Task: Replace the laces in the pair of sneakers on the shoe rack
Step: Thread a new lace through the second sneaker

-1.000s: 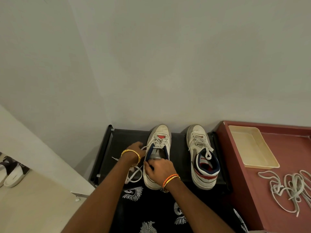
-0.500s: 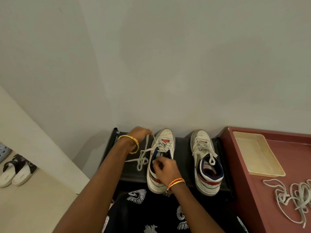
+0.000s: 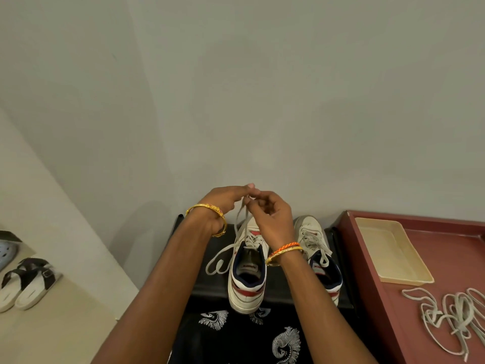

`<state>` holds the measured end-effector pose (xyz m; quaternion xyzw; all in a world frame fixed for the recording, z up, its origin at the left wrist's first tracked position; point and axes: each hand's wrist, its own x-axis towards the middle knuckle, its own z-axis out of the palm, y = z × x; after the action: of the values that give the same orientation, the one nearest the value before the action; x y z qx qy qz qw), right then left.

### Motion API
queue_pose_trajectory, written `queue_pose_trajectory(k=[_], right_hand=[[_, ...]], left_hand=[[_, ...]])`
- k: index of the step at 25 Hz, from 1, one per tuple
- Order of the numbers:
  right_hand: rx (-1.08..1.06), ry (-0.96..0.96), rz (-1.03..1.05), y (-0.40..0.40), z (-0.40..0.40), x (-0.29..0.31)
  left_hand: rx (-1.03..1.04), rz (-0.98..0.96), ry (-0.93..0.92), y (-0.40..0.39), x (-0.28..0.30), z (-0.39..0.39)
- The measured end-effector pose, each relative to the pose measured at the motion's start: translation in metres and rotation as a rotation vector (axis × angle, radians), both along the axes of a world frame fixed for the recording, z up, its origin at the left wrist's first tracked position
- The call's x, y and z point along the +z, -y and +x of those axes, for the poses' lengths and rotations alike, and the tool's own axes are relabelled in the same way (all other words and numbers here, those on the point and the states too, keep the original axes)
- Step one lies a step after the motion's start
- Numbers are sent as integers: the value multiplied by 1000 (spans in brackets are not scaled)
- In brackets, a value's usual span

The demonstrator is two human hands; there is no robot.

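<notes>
- Pulling a lace [image 3: 240, 219] up out of the left-hand sneaker [image 3: 248, 274], both of the person's hands meet above the shoe's toe, raised in front of the plain wall.
- The left hand [image 3: 223, 199] pinches the lace between thumb and fingertips; the right hand [image 3: 271, 212] has its fingers curled and pinches the same lace just beside the left.
- From the pinch, the lace runs down to the eyelets near the tongue; a slack loop of it lies on the shoe rack [image 3: 210, 279] to the left of the shoe.
- The step in hand looks like unlacing the old lace from the first shoe; crossings remain threaded near the toe, so removal seems only partly done.
- The next move probably calls for drawing the lace free of each remaining eyelet in turn, one hand steadying the shoe so it does not lift or slide off the rack.
- Two sneakers stand side by side on the black rack, toes toward the wall. The right-hand sneaker [image 3: 319, 256] is fully laced and untouched.
- One pale empty tray [image 3: 388, 253] sits on the red surface [image 3: 446, 298] to the right of the rack.
- Near the tray lies a tangled heap of loose laces [image 3: 451, 321], likely the replacements; how many strands it holds cannot be told.
- Two bangles show: a gold one on the left wrist, an orange and gold one on the right.
- One pair of sandals [image 3: 23, 285] rests on the floor at the far left.
</notes>
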<state>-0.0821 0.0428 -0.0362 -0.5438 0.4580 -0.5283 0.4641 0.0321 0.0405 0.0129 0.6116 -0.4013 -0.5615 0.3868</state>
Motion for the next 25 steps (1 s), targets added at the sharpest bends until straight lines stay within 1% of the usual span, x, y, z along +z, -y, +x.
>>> queue_pose_trajectory(k=[2,5,7,9,15,18,20,22,25], right_hand=[[14,-106,-12,3,-3,6],[98,-13,77,6,-8,17],[133,-6,90,7,-15,24],[111,-6,105,9,-26,25],[20,-93,171,12,-63,11],[-29,-106,203,11,-79,0],[-36,-182,220,12,-89,-6],[-29,-256,226,15,-95,-13],[-28,-227,231,16,-100,-17]], left_hand=[[90,25,-65,-2,2,-3],[152,53,-197,-5,2,-9],[221,39,-251,-6,4,-10],[317,17,-275,-2,2,-4],[472,-25,-256,-1,-15,19],[535,-40,-263,-1,-26,29],[566,-48,-260,-2,-30,35],[600,-37,-267,-3,-32,42],[606,39,-274,-7,-32,54]])
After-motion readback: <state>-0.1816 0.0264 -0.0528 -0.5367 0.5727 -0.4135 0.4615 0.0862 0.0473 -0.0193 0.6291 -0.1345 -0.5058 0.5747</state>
